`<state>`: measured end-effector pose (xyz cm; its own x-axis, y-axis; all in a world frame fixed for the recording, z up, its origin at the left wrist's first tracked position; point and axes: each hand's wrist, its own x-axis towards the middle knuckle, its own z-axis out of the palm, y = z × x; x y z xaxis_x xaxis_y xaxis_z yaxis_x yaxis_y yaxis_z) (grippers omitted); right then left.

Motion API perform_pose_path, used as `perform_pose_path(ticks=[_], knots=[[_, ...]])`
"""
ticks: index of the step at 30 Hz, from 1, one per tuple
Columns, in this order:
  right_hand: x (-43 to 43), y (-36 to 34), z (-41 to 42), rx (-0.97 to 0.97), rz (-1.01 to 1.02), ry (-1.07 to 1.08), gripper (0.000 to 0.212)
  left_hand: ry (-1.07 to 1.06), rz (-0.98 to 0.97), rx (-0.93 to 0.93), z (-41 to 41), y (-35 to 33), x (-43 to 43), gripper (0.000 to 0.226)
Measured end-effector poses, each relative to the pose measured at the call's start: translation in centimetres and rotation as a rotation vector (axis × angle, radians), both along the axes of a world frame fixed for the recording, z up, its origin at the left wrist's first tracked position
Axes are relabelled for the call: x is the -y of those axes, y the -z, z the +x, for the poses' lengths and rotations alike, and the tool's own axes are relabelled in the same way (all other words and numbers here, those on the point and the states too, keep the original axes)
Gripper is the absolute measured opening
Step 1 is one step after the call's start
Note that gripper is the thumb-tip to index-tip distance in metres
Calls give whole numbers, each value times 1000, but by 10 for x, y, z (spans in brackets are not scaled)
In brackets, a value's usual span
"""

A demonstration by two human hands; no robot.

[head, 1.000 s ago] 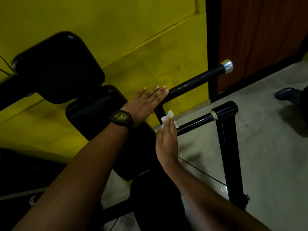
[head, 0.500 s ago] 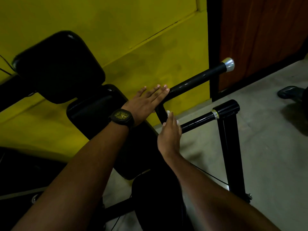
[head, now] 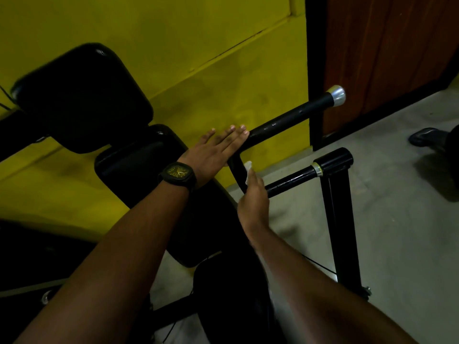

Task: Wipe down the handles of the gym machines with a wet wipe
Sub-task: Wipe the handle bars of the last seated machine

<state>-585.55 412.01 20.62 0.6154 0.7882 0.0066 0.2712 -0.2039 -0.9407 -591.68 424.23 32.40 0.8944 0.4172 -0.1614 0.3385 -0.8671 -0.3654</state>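
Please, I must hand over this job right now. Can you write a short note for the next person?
Left hand: open, flat on the near end of the upper handle.
Right hand: holds the wet wipe at the bent bar between the two handles.
Done: it cannot be seen which parts are wiped.
To do: probably upper handle and lower handle.

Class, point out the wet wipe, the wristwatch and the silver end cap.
wet wipe [head: 248, 165], head view, its exposed white tip.
wristwatch [head: 178, 173], head view, its dial.
silver end cap [head: 335, 95], head view, its rounded side.
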Motion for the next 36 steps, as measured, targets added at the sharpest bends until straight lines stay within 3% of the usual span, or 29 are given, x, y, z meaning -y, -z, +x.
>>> perform_pose_path(ticks=[2, 6, 12, 16, 21, 25, 27, 36], knots=[[-6, -3, 6, -1, -21, 29, 70, -1, 0, 0, 0, 0, 1, 85], [24, 11, -23, 227, 131, -34, 71, 12, -1, 7, -1, 1, -1, 86], [22, 46, -13, 366, 284, -10, 60, 5, 7, 7, -1, 2, -1, 89], [31, 56, 17, 843, 333, -129, 53, 23, 18, -4, -1, 1, -2, 90], [19, 47, 18, 902, 259, -183, 54, 18, 23, 4, 0, 2, -1, 88], [18, 59, 34, 1316, 301, -382, 57, 4, 28, -36, 1, 0, -1, 85], [11, 52, 41, 1331, 216, -392, 58, -5, 34, -31, 1, 0, 0, 84], [9, 44, 40, 1392, 199, -491, 53, 2, 22, -7, -1, 3, 0, 87]])
